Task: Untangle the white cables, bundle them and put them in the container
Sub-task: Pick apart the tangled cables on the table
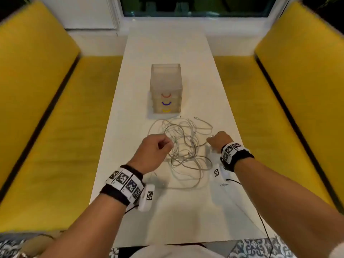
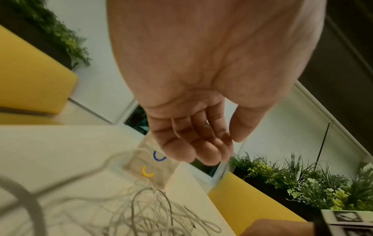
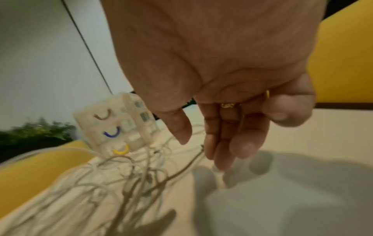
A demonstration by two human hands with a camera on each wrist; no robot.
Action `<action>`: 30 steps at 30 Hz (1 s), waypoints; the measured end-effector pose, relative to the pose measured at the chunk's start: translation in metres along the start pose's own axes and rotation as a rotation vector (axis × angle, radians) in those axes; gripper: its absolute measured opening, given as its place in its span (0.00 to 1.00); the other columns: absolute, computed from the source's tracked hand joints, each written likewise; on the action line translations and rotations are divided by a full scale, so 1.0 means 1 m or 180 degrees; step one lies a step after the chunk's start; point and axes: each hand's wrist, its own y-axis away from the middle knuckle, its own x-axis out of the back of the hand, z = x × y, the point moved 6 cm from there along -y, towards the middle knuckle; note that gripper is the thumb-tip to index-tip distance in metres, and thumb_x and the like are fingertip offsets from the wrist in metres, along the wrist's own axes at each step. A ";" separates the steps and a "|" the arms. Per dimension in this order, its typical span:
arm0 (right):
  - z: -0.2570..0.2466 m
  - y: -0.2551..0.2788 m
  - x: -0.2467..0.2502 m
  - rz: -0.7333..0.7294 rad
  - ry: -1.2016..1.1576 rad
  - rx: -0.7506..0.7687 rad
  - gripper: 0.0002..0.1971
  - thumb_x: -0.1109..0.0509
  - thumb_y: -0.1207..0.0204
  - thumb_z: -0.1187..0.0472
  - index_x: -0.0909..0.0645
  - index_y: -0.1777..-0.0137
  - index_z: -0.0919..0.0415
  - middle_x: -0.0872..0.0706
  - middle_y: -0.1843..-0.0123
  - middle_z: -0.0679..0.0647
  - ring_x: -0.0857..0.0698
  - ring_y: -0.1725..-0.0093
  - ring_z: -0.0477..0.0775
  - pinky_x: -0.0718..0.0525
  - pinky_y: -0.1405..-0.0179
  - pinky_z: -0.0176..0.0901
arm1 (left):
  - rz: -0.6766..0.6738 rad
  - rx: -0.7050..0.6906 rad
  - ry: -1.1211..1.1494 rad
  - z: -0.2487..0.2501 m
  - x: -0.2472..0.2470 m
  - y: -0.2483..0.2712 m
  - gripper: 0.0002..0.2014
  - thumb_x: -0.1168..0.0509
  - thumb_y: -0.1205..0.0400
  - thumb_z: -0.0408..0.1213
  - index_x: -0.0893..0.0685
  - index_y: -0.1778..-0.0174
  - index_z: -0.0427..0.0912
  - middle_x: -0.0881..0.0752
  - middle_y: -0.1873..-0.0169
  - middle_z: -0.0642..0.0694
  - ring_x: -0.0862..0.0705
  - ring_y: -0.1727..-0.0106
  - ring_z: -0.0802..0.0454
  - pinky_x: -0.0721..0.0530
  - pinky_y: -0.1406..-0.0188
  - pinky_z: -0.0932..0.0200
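A loose tangle of white cables (image 1: pixel 186 146) lies in the middle of the white table (image 1: pixel 186 211), just in front of the container (image 1: pixel 165 84), a translucent drawer unit with red, blue and yellow handles. My left hand (image 1: pixel 165 146) hovers over the tangle's left side. In the left wrist view this left hand (image 2: pixel 224 146) has loosely curled fingers and holds nothing, with the cables (image 2: pixel 149 212) below and the container (image 2: pixel 147 167) beyond. My right hand (image 1: pixel 211 141) is at the tangle's right edge. Its fingers (image 3: pixel 250 140) hang relaxed, pointing down beside a cable end (image 3: pixel 201 147), and grip nothing.
Yellow upholstered benches flank the table on the left (image 1: pixel 46 127) and right (image 1: pixel 288 108). A window (image 1: pixel 195 6) and a white sill close the far end. Green plants (image 2: pixel 302 183) line the wall. A thin black wire (image 1: pixel 262 222) runs from my right wrist over the table's near right corner.
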 end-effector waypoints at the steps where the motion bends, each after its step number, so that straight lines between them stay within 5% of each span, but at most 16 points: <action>1: 0.002 -0.002 -0.003 -0.0057 -0.0078 -0.0122 0.19 0.28 0.23 0.50 0.15 0.45 0.68 0.09 0.47 0.64 0.10 0.48 0.66 0.12 0.50 0.51 | 0.0008 -0.0010 0.0062 -0.001 -0.006 -0.005 0.09 0.30 0.16 0.36 0.13 0.63 0.45 0.12 0.69 0.48 0.15 0.66 0.50 0.16 0.61 0.56; 5: -0.005 0.001 -0.011 0.0054 -0.0030 -0.0268 0.14 0.24 0.26 0.52 0.20 0.63 0.61 0.14 0.63 0.57 0.15 0.63 0.62 0.16 0.58 0.47 | -0.0111 0.0108 0.0143 -0.003 -0.026 -0.017 0.13 0.30 0.17 0.35 0.16 0.67 0.52 0.14 0.70 0.52 0.18 0.68 0.55 0.16 0.60 0.55; 11: -0.014 0.007 -0.012 0.0288 -0.0186 -0.0301 0.12 0.25 0.28 0.60 0.23 0.68 0.63 0.17 0.69 0.56 0.19 0.70 0.57 0.19 0.63 0.44 | -0.0095 0.0199 0.0190 -0.006 -0.026 -0.027 0.10 0.30 0.17 0.36 0.14 0.65 0.48 0.12 0.69 0.48 0.18 0.68 0.55 0.16 0.60 0.56; 14: -0.026 0.020 0.004 0.0510 -0.0953 0.0265 0.09 0.28 0.27 0.61 0.21 0.65 0.63 0.10 0.62 0.62 0.11 0.63 0.62 0.12 0.63 0.48 | -0.0043 0.0208 0.0294 -0.004 -0.021 -0.029 0.09 0.30 0.17 0.37 0.13 0.64 0.44 0.13 0.69 0.47 0.18 0.67 0.54 0.15 0.59 0.51; 16: -0.044 0.043 0.019 0.0626 -0.1640 0.0800 0.06 0.29 0.24 0.63 0.21 0.60 0.62 0.07 0.59 0.62 0.07 0.62 0.56 0.12 0.68 0.44 | 0.0113 0.0135 0.0421 0.005 -0.016 -0.031 0.08 0.30 0.16 0.39 0.12 0.62 0.46 0.15 0.71 0.51 0.20 0.67 0.56 0.16 0.61 0.52; 18: -0.069 0.075 0.034 0.0576 -0.1872 0.1446 0.07 0.27 0.20 0.65 0.21 0.57 0.66 0.07 0.62 0.61 0.09 0.66 0.48 0.17 0.72 0.34 | 0.0269 -0.0009 0.0554 0.025 -0.010 -0.030 0.07 0.30 0.15 0.41 0.09 0.57 0.48 0.15 0.69 0.56 0.21 0.68 0.61 0.20 0.62 0.60; 21: -0.107 0.122 0.055 0.0424 -0.2005 0.2287 0.06 0.26 0.20 0.67 0.19 0.55 0.70 0.10 0.66 0.63 0.13 0.69 0.51 0.15 0.69 0.41 | 0.0416 -0.0326 0.0617 0.062 -0.002 -0.031 0.08 0.32 0.15 0.47 0.08 0.53 0.53 0.08 0.62 0.54 0.15 0.62 0.57 0.16 0.56 0.57; 27: -0.143 0.164 0.084 0.0191 -0.2399 0.2653 0.02 0.26 0.21 0.72 0.17 0.52 0.69 0.12 0.68 0.54 0.15 0.70 0.49 0.17 0.68 0.37 | 0.1177 -0.0583 0.0936 0.105 0.036 -0.025 0.09 0.29 0.16 0.35 0.06 0.60 0.46 0.07 0.67 0.52 0.10 0.61 0.53 0.13 0.58 0.61; 30: -0.153 0.175 0.088 -0.0025 -0.2424 0.2859 0.06 0.26 0.21 0.73 0.16 0.46 0.68 0.13 0.65 0.58 0.16 0.70 0.51 0.15 0.66 0.42 | 0.1474 -0.0484 0.1319 0.113 0.053 -0.021 0.09 0.29 0.16 0.35 0.07 0.62 0.46 0.10 0.69 0.54 0.13 0.65 0.58 0.17 0.62 0.63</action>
